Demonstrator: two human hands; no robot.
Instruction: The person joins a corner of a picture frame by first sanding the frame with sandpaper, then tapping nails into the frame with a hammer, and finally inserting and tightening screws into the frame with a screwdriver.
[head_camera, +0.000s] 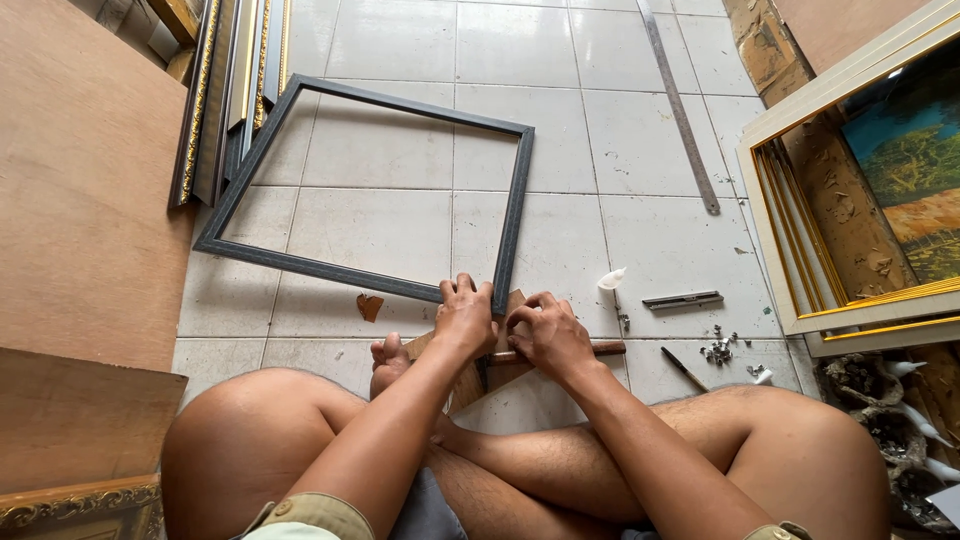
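Frame (370, 180), one, dark grey, a thin four-sided moulding lying flat on the white tiled floor (640, 130), its near corner at about 6 o'clock from its own middle, right under the hands. Judged light and stiff along each bar, but weak at the mitred corners: it would likely rack or open if lifted by one bar alone, so the better hold is at two opposite bars or close beside a corner. Finish looks smooth, easily scratched on grit. Left hand (466, 318) is clamped over the near corner, fingers curled over the bar's top edge. Right hand (548, 335), just beside it at 3 o'clock, is closed with fingers bent down onto a wooden block (512, 303) under the corner; whether it pinches something small cannot be told. One brown wooden handle (606, 348) pokes out from under the right hand toward 3 o'clock. Outward at 3 o'clock: one white glue tube (611, 279), one flat dark metal bar (682, 299), one small heap of metal fasteners (718, 349), too small to count, one dark pencil-like tool (683, 368). At 1 o'clock, one long steel ruler (680, 110). At 9 o'clock of the hands, one brown scrap (369, 306). Far right, one cream frame with a landscape painting (905, 170); at 11 o'clock, a stack of moulding lengths (225, 90), count unclear. Plywood sheet (80, 180) at 9 o'clock.
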